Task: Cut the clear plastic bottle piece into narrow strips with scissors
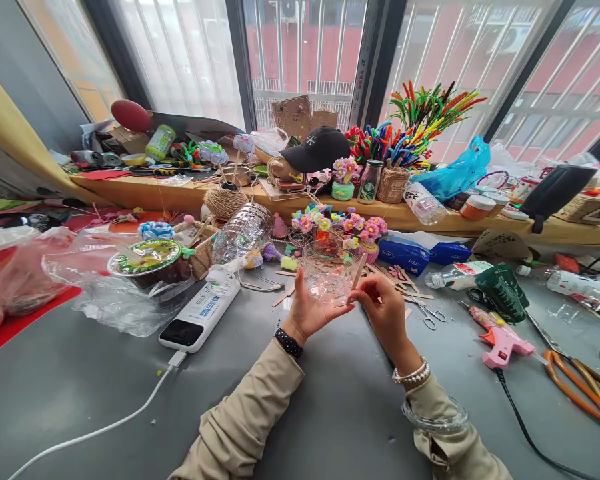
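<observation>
A clear plastic cup-like piece (pixel 325 270), perhaps the cut end of a bottle, rests upright in my left hand (pixel 310 310), thumb raised at its side and fingers under its base. My right hand (pixel 383 310) pinches the lower end of a flat wooden craft stick (pixel 359 272) between thumb and fingertips. That stick stands nearly vertical, tilted a little right, along the right side of the clear piece; whether it touches the wall I cannot tell. Around my right sleeve sits a clear ring (pixel 436 415). More loose craft sticks (pixel 407 283) lie just behind my right hand.
Small scissors (pixel 430 313), a pink glue gun (pixel 503 337) with its cord and orange-handled scissors (pixel 580 380) lie to the right. On the left are a white power bank (pixel 200 313) with a cable and a lidded bowl (pixel 147 260). Pipe-cleaner flowers (pixel 320 223) stand behind.
</observation>
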